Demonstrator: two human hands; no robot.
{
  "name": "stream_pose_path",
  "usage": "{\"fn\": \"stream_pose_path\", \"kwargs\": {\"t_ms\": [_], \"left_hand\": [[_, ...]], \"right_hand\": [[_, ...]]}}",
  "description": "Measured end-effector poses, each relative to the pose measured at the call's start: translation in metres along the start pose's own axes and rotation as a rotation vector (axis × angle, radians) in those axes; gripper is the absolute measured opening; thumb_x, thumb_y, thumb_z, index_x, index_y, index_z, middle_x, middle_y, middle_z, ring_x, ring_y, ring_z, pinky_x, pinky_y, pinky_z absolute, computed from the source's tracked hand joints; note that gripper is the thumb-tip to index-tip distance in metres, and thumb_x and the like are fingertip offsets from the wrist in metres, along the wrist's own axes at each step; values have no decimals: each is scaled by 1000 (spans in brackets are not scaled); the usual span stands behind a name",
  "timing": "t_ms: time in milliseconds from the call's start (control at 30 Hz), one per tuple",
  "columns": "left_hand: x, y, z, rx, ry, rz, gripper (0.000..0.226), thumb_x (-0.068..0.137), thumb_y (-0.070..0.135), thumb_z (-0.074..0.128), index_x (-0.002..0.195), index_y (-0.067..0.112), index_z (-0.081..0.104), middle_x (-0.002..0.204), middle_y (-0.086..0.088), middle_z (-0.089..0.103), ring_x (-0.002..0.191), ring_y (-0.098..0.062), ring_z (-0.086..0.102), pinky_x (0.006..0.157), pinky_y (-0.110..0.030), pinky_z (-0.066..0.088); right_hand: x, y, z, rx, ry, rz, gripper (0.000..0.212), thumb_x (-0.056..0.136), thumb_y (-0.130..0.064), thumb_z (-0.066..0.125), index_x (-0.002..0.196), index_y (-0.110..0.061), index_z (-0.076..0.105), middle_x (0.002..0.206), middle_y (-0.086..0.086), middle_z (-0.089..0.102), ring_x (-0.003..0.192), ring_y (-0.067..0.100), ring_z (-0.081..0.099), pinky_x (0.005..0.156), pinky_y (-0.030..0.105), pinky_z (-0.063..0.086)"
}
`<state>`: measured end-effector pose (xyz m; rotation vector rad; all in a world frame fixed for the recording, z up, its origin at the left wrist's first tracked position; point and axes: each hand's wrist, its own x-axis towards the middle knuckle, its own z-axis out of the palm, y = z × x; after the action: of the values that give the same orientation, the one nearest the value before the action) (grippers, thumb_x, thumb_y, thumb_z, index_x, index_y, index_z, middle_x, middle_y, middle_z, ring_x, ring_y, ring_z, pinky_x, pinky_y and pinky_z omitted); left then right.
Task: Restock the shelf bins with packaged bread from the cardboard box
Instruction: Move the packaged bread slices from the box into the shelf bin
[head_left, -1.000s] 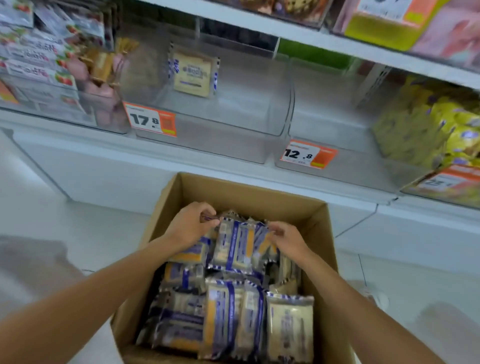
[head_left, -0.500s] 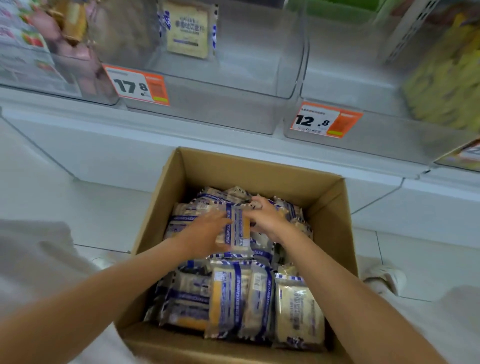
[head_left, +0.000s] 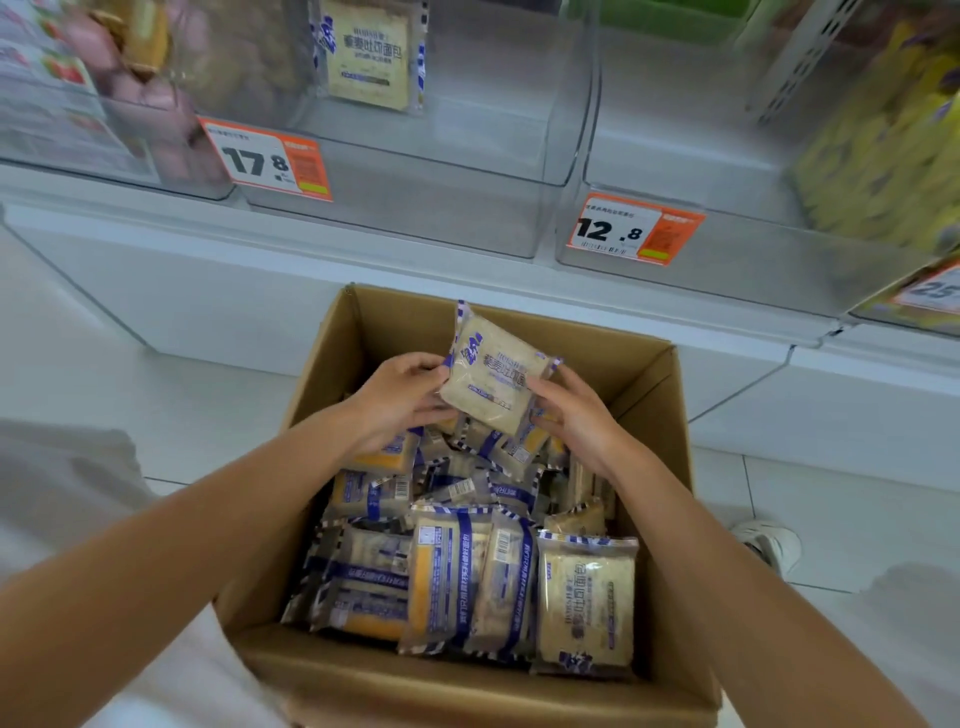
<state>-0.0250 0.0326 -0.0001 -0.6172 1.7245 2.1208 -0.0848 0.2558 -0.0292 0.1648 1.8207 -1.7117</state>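
Pale tiled floor (head_left: 831, 519) runs under a white shelf base (head_left: 208, 291).

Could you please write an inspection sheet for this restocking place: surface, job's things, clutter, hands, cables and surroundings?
Surface: white tiled floor; the cardboard box stands on it in front of the shelf.
Job's things: the box holds many bread packs; one held pack is above them; the bin tagged 17.8 has one shelf pack upright at its back; a bin tagged 12.8 is beside it.
Clutter: nothing seen.
Hands: left hand and right hand both grip the held pack by its sides.
Cables: nothing seen.
Surroundings: pink snacks in the bin to the left, yellow bags to the right, a white shoe on the floor.
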Motion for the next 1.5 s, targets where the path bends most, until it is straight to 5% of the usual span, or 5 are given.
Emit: {"fn": "stream_pose_path", "kwargs": {"t_ms": [400,533,933,1233,1500], "left_hand": [[10,-28,-43,1,142,-66,31,95,20,61,126,15,59,115,-8,72,100,-21,72,82,-36,59],[12,-33,-47,-14,220,-24,28,96,20,61,124,16,59,113,-5,73,99,-20,72,81,-36,59],[6,-2,-25,191,116,118,37,96,45,57,124,21,60,114,-2,72,105,-28,69,95,-52,53],[-27,36,-20,292,33,258,33,95,44,55,120,22,61,105,0,75,99,-19,71,85,-35,57],[-53,118,-58,392,185,576,20,97,35,57,109,21,64,97,0,72,83,0,70,68,-21,58]], "right_hand": [[14,33,-19,-811,-149,-112,59,92,-5,58,141,-36,45,146,-6,44,124,18,53,95,38,49],[36,58,-20,-1363,-269,-160,76,88,-3,61,150,-36,31,162,-6,17,151,19,6,121,47,11],[1,-39,2,-883,-169,-470,37,102,-38,45,92,-9,64,76,13,60,58,10,48,54,20,33],[-23,-94,56,-945,-42,-531,88,74,-59,74,148,-35,32,154,-5,29,140,9,27,112,28,25],[-34,-205,109,-1007,-109,-579,68,67,-46,86,123,-24,54,119,-7,56,106,11,57,83,26,47]]}}
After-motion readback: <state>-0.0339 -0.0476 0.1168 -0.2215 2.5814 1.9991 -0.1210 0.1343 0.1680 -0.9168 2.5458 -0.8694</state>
